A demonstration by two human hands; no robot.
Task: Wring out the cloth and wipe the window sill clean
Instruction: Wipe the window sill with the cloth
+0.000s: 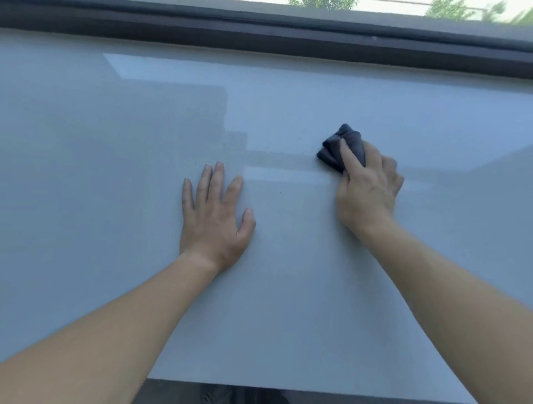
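Note:
A wide, glossy pale grey window sill point(115, 173) fills most of the head view. A small dark grey cloth point(336, 148), bunched up, lies on the sill right of centre. My right hand point(367, 187) presses down on it, fingers curled over its near side, index finger stretched across its top. To the left, my left hand point(215, 219) rests flat on the sill with fingers spread, holding nothing. A faint streak runs on the sill between the two hands.
A dark window frame point(259, 31) runs along the far edge of the sill, with glass and green trees point(323, 3) beyond it. The sill's near edge point(288, 387) drops off to a dark floor below.

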